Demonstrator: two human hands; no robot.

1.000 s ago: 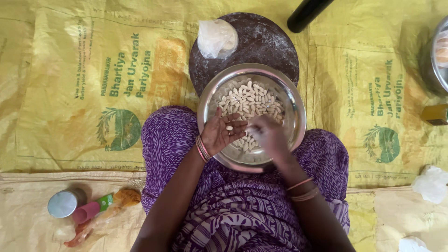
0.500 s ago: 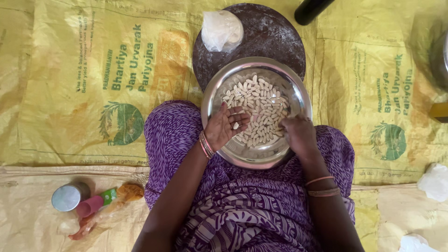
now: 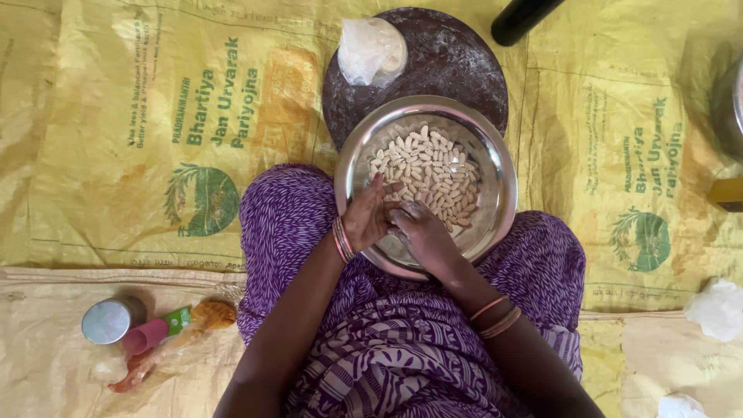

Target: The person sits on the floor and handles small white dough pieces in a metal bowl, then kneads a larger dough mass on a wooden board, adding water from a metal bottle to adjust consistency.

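Steel bowl [image 3: 495, 166] is resting on our lap; both hands, left [image 3: 370, 217] and right [image 3: 422, 232], are pinching pale peanuts [image 3: 426, 166] inside its near side; tilting it could be spilling them.

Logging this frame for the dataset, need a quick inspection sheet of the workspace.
Surface: yellow woven sacks spread flat.
Job's things: steel bowl of pale peeled nuts on the lap.
Clutter: dark round board with a white bag; small steel tin, pink cup, black bottle.
Hands: left hand and right hand together inside the bowl, on the nuts.
Cables: nothing seen.
Surroundings: crumpled white bags at right.
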